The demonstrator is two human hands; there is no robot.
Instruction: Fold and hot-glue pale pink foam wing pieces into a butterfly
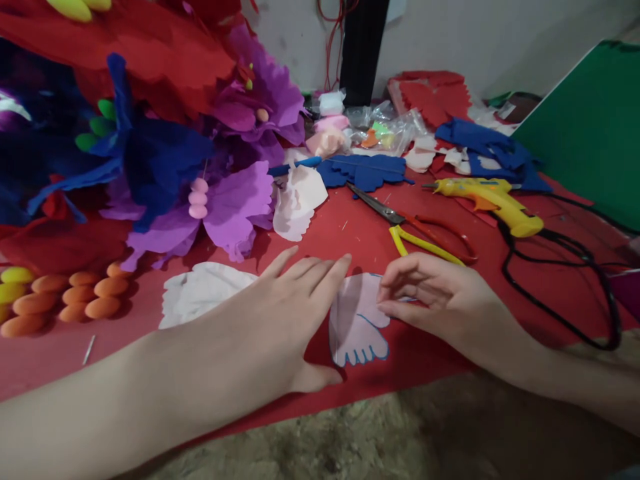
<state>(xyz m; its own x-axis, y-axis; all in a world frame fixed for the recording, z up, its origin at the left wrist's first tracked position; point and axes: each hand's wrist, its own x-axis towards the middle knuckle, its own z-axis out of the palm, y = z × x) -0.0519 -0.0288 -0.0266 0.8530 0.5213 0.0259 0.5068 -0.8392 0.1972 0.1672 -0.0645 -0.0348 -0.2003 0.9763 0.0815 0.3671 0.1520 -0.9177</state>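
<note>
At left, smooth orange egg-shaped pieces (103,307) sit in rows, with a large deep-blue thin-petalled flower (170,150) beyond. A yellow plastic glue gun (473,189) lies at right, near a flat green board (595,133). Far back, a narrow black post (363,53) stands against the pale wall (475,40).

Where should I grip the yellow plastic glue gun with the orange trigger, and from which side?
Probably by the yellow plastic handle, from its near right end with the bare right hand: the handle slants toward that side, while the narrow nozzle points left, away from it. Mind the looped black cord on that side.
</note>
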